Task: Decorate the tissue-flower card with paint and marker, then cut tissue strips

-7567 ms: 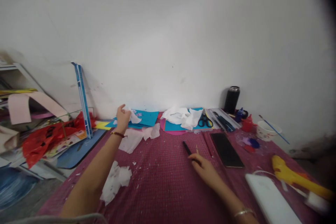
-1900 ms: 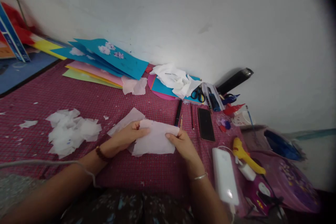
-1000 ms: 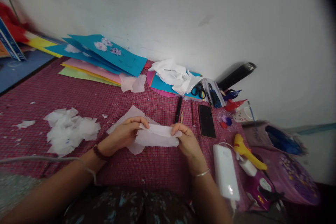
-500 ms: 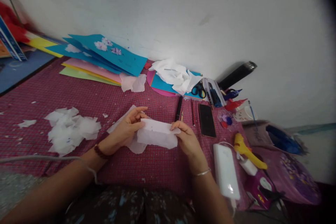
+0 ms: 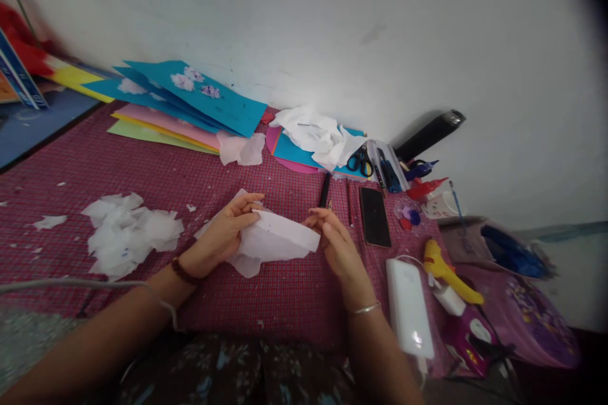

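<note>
A thin white sheet of tissue paper, folded over along its upper edge, is held above the checked cloth. My left hand is closed on its left end, thumb on top and fingers behind. At the right end, my right hand has its thumb and fingers parted, close to the paper's corner; whether a fingertip touches it is hard to see. Another piece of tissue shows partly beneath my left hand. Left of that lies a loose heap of crumpled white tissue pieces.
Blue card sheets with paper flowers lean at the back. Crumpled white tissue, scissors, a black marker and a phone lie further right. A white power bank and yellow glue gun are at right.
The paper's right end has tilted downward and its fold has turned. My right fingers have loosened from the right edge and spread slightly, while my left hand keeps its hold.
</note>
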Motion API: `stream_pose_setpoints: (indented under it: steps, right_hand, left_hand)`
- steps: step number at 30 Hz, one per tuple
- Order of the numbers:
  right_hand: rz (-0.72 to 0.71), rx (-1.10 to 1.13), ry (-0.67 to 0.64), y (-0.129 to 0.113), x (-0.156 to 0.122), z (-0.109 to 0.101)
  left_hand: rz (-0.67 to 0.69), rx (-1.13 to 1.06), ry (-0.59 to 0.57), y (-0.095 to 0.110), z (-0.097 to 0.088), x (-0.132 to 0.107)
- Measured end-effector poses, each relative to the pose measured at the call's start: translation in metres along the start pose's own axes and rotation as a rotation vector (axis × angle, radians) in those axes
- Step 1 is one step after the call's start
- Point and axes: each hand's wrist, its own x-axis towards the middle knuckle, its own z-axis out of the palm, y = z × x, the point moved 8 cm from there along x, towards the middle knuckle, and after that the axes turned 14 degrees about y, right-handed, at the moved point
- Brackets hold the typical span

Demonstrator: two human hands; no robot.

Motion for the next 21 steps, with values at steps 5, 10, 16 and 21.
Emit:
stream_pose_setpoints:
  steps: [5, 10, 16, 21]
  right_hand:
    - [0.056, -0.071, -0.175, 0.007, -0.008, 0.014]
    - [0.04, -0.12, 0.0, 0.012, -0.001, 0.008]
    - [0.074, -0.105, 0.215, 0.021, 0.006, -0.008]
    - [0.093, -0.051, 0.302, 0.026, 0.007, -0.018]
  left_hand:
    - [-0.087, 0.028, 0.076, -0.006, -0.008, 0.003]
    - [-0.112, 0.069, 0.061, -0.009, -0.005, -0.001]
    - [-0.109, 0.129, -0.125, -0.016, 0.008, -0.011]
    - [-0.055, 0.222, -0.235, -0.015, 0.014, -0.015]
